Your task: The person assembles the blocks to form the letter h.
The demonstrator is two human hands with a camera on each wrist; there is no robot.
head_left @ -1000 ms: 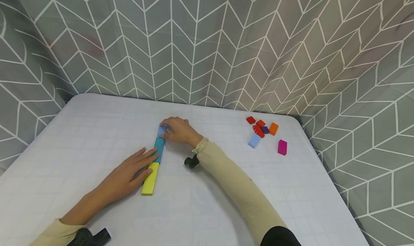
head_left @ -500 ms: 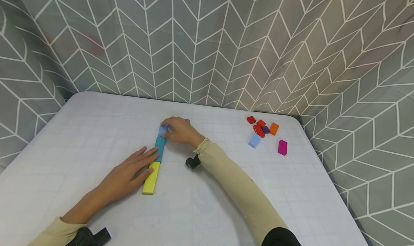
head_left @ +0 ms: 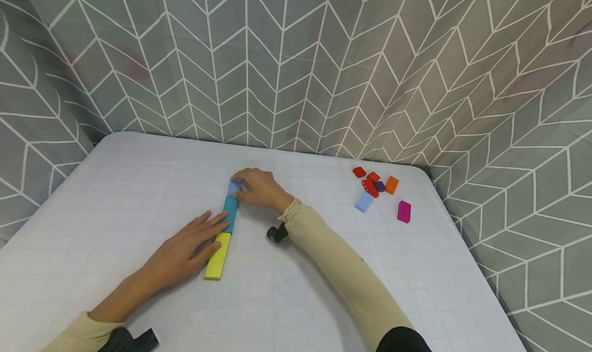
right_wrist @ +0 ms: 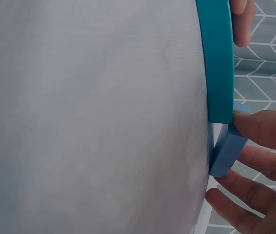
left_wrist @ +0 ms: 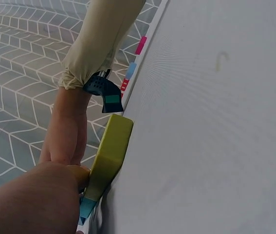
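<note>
A row on the white table runs from a yellow block (head_left: 216, 264) nearest me, through a teal block (head_left: 230, 208), to a light blue block (head_left: 234, 187) at the far end. My left hand (head_left: 178, 252) rests along the row's left side, its extended fingers touching the teal block and its thumb at the yellow one. At the far end, my right hand (head_left: 261, 187) pinches the light blue block. In the right wrist view, that light blue block (right_wrist: 227, 155) stands tilted against the end of the teal block (right_wrist: 219, 63), thumb on one side and fingers on the other.
Toward the table's far right lie several red pieces (head_left: 369, 187), a purple block (head_left: 379, 186), an orange block (head_left: 391, 184), another light blue block (head_left: 364, 202) and a magenta block (head_left: 404, 211). A grey patterned curtain (head_left: 277, 69) hangs behind the table's edge.
The yellow, teal and light blue blocks have shifted very slightly to the right along with both hands. The holds look the same, and the scattered blocks have stayed put.
</note>
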